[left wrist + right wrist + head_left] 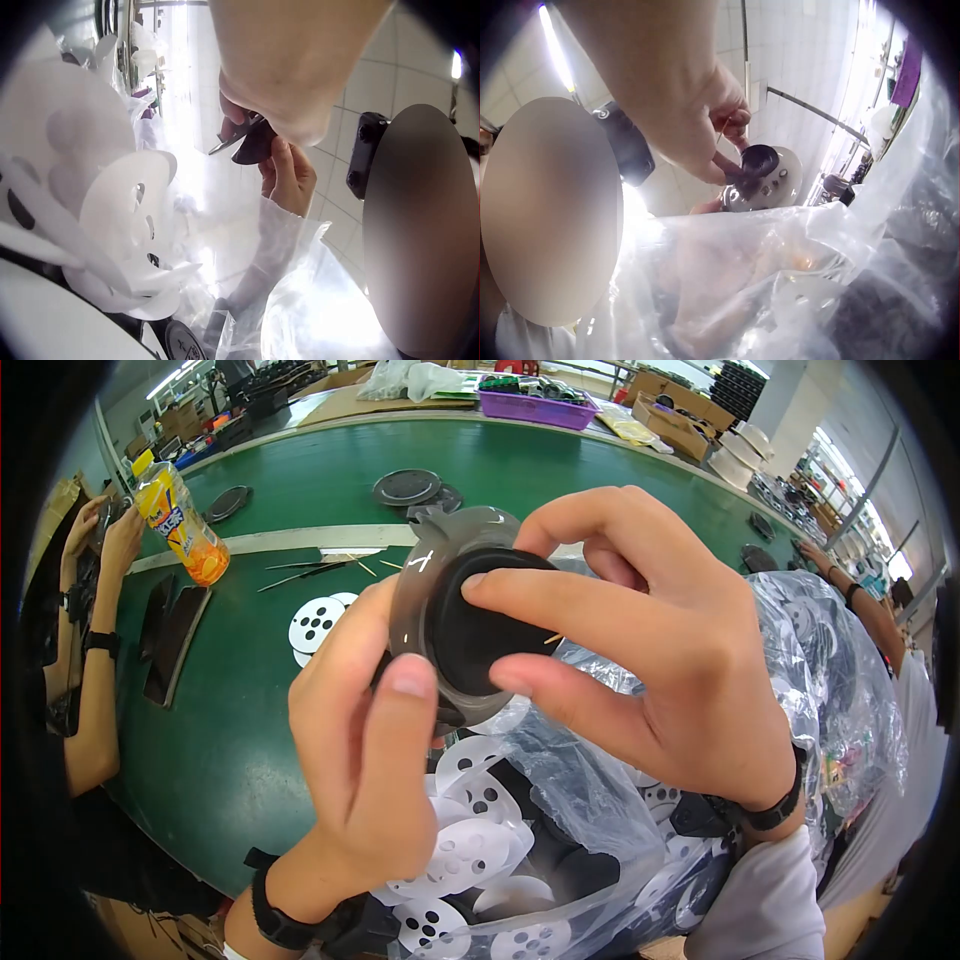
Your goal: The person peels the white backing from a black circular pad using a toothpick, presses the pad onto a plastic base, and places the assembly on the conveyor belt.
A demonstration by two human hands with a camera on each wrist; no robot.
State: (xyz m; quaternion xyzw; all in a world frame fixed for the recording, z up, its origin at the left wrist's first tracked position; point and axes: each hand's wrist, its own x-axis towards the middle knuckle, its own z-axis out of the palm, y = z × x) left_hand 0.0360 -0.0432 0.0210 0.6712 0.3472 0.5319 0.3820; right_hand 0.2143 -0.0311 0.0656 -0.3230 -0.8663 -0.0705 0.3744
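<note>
In the head view a smoky translucent round housing (412,600) is gripped at its left edge by the left hand (365,760), thumb in front. The right hand (660,650) has its index finger and thumb on a black round pad (490,622) against the housing. A thin toothpick-like stick (553,639) pokes out by the right hand. The right wrist view shows the right hand (716,112) at the dark pad (760,160) over the housing (789,180). In the left wrist view the left hand (277,112) partly hides the dark part (256,144).
White perforated discs (470,850) lie in a clear plastic bag (590,780) below the hands. On the green table (230,760) are a drink bottle (185,525), dark strips (178,645), tweezers (300,574) and black discs (407,487). Other people's arms (97,690) appear at the sides.
</note>
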